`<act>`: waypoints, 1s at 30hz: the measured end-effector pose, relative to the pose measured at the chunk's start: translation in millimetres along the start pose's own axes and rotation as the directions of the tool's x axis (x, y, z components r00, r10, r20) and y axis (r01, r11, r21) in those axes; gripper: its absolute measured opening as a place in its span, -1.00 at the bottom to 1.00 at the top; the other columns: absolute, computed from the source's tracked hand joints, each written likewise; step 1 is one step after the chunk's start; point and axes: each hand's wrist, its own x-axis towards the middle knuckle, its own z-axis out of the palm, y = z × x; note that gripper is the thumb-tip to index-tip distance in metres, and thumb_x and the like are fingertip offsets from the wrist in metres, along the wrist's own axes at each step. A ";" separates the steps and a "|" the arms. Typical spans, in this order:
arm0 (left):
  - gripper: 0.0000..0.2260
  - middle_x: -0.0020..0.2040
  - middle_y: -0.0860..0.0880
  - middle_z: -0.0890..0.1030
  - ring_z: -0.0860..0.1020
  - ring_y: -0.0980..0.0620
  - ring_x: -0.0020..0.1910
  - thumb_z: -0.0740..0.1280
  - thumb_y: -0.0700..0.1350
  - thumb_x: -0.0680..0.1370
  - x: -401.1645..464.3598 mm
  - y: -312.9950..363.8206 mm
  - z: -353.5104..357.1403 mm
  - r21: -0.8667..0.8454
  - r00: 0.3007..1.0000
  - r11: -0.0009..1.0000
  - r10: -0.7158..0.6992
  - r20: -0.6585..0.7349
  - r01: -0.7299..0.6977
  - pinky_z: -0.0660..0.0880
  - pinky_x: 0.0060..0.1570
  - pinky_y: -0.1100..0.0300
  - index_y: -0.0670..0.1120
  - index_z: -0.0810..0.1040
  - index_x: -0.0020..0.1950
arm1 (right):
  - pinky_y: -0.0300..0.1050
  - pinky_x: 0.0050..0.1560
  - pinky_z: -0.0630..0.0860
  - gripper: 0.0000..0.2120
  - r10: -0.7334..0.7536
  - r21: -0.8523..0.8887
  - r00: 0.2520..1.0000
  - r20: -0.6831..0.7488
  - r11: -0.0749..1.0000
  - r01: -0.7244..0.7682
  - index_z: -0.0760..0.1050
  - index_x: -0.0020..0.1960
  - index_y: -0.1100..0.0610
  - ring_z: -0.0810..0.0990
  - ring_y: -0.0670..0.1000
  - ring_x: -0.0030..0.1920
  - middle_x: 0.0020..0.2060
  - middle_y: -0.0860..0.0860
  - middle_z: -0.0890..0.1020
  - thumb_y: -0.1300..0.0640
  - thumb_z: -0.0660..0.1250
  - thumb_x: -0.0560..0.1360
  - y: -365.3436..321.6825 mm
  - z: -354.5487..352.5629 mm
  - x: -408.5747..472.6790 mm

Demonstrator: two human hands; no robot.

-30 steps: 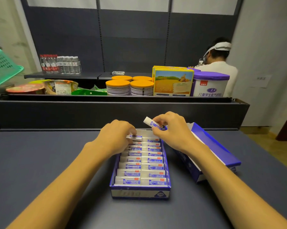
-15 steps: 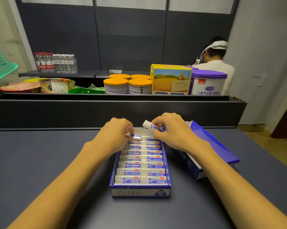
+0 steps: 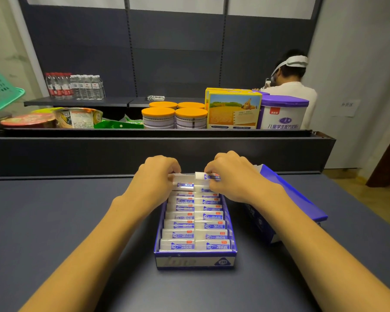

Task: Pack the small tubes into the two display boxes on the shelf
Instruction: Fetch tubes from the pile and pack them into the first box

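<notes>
Blue card display box (image 3: 195, 262) sits mid-tabletop (image 3: 54, 221), with two columns of white tubes, about eight or nine rows visible in each. At its far end the right hand (image 3: 236, 176) pinches one tube (image 3: 208, 176) just above the right column; the left hand (image 3: 153, 179) curls its fingers on a tube (image 3: 182, 178) at the top of the left column. Filling the last rows seems the step in hand; next, each tube needs laying flat. A second display box (image 3: 290, 203) lies just right of the first, its contents hidden.
</notes>
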 end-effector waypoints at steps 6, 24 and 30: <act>-0.82 0.08 -0.07 0.62 0.59 -0.02 0.00 0.29 -0.11 0.57 -7.8 -6.9 5.2 -0.012 0.992 0.997 -0.082 -0.094 0.081 0.51 -0.04 0.16 -0.08 0.55 0.15 | -0.11 0.01 0.41 -0.69 0.008 -0.060 0.998 0.060 0.998 -0.005 0.55 0.20 0.08 0.50 0.03 0.10 0.11 0.04 0.59 -0.03 0.35 0.51 -7.0 1.1 -0.1; -0.80 0.01 -0.03 0.64 0.60 -0.01 -0.07 0.32 0.00 0.55 -8.8 -10.4 11.0 0.056 0.991 0.994 -0.090 -0.102 0.096 0.42 -0.17 0.24 -0.05 0.57 0.10 | 0.03 0.24 0.35 -0.70 0.034 -0.078 0.989 0.143 0.997 -0.023 0.46 0.24 0.05 0.48 0.07 0.19 0.14 0.05 0.57 0.04 0.34 0.53 -11.5 8.4 2.5; -0.81 0.02 -0.04 0.64 0.60 -0.02 -0.06 0.31 -0.01 0.56 -10.2 -9.2 11.3 0.053 0.989 0.993 -0.103 -0.103 0.109 0.47 -0.13 0.19 -0.05 0.57 0.11 | 0.04 0.23 0.35 -0.72 0.035 -0.077 0.988 0.150 0.997 -0.023 0.53 0.21 0.05 0.48 0.07 0.19 0.15 0.05 0.58 0.02 0.34 0.52 -10.9 8.4 4.4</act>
